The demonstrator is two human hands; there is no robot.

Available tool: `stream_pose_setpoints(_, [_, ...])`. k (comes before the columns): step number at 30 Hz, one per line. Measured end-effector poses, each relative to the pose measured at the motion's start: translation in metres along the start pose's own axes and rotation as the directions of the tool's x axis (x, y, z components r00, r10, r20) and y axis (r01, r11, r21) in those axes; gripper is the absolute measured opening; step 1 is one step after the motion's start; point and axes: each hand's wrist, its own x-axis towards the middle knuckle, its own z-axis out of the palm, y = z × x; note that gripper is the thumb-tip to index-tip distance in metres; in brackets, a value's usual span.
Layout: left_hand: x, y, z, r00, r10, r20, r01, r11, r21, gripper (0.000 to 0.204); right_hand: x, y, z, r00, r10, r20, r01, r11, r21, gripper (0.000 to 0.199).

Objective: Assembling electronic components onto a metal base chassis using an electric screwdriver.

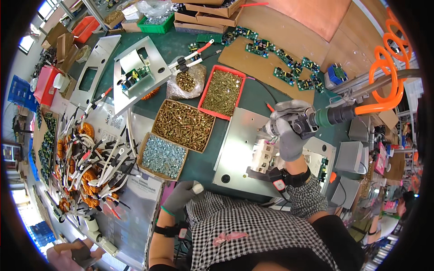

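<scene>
My right hand (289, 135), in a grey glove, is wrapped round an air screwdriver (300, 123) hung from an orange coiled hose. The tool lies sideways, its tip pointing left, above a flat metal panel (235, 151) with a cutout and a white part in it. My left hand (181, 196), also gloved, is closed at the near table edge beside the panel; whether it holds anything is hidden. Nearest to it is a carton of silver nuts (162, 156). Behind that are a carton of brass-coloured fasteners (183, 124) and a red tray of small screws (221, 91).
Left lies a heap of white cables with orange coils (90, 176). A second metal panel with a circuit board (135, 74) stands behind it, near a bag of brass parts (186, 81). Circuit boards (285, 63) lie on cardboard at the back. Grey bins (350, 158) line the right.
</scene>
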Motion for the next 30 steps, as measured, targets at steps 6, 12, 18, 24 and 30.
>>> stream_pose_setpoints(6, [0.004,0.033,-0.027,0.967,0.193,-0.168,-0.216,0.967,-0.137,0.027,0.0,0.004,-0.004,0.998,0.063,0.03,-0.061,0.997,-0.049,0.038])
stream_pose_setpoints(12, [0.029,0.046,-0.025,0.863,0.23,-0.45,-0.355,0.909,-0.217,0.021,0.0,0.003,0.0,0.995,0.093,0.024,-0.092,0.996,-0.017,0.038])
stream_pose_setpoints(18, [0.075,0.063,-0.042,0.653,0.633,-0.415,-0.127,0.632,0.764,0.017,0.015,-0.037,0.007,0.978,-0.079,0.194,0.064,0.994,0.086,0.039])
stream_pose_setpoints(24, [0.125,0.108,-0.059,0.537,0.765,-0.356,-0.206,0.528,0.824,0.017,-0.029,-0.091,0.013,0.937,-0.056,0.346,0.004,0.989,0.147,0.048])
stream_pose_setpoints(30, [0.194,0.177,-0.07,0.587,0.763,-0.27,0.006,0.329,0.944,0.018,-0.057,-0.101,0.001,0.887,-0.016,0.462,-0.029,0.995,0.091,0.053])
